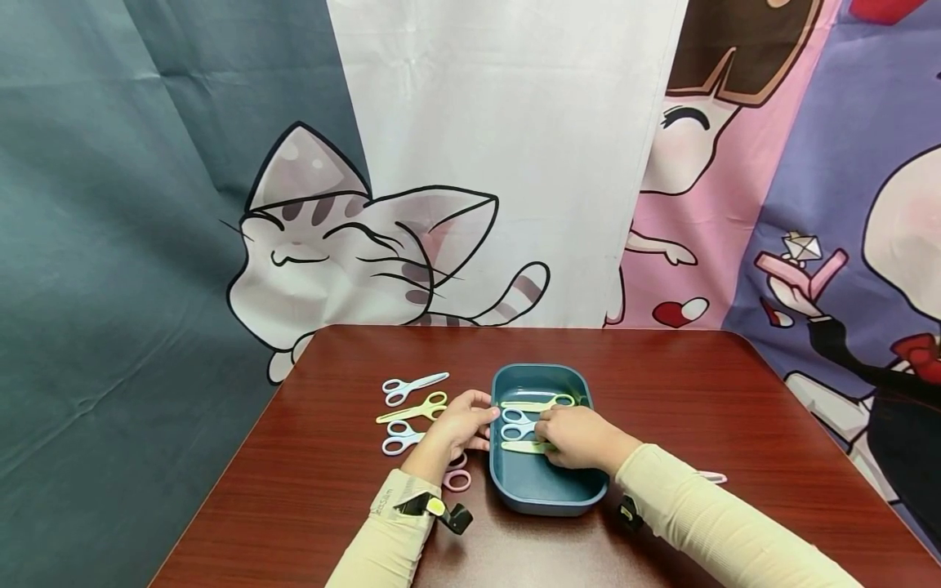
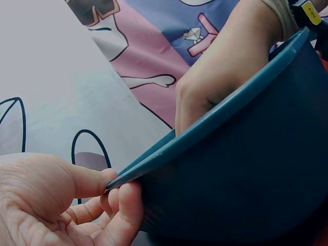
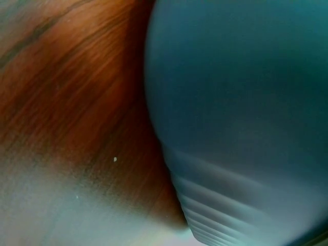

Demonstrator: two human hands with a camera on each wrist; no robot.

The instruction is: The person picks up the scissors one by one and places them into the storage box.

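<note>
A dark teal plastic bin (image 1: 547, 500) stands on the table. My left hand (image 1: 461, 426) pinches its left rim, thumb on top and fingers beneath, as the left wrist view shows. My right hand (image 1: 584, 438) reaches into the bin with curled fingers at the handle end of light green scissors (image 1: 524, 447), whose handles it covers. Just beyond, blue scissors (image 1: 517, 425) lie with their loops to the left and blades under the hand. Another pair of yellow-green scissors (image 1: 540, 404) lies farther back. The right wrist view shows only the blurred bin wall (image 3: 241, 113) and table.
Left of the bin lie blue scissors (image 1: 412, 387), yellow-green scissors (image 1: 415, 408), more blue scissors (image 1: 400, 438) and pink scissors (image 1: 457, 479), partly behind the left hand. A pink-and-white piece (image 1: 713, 477) shows beyond the right sleeve. A printed curtain (image 1: 515, 163) hangs behind the table (image 1: 323, 490).
</note>
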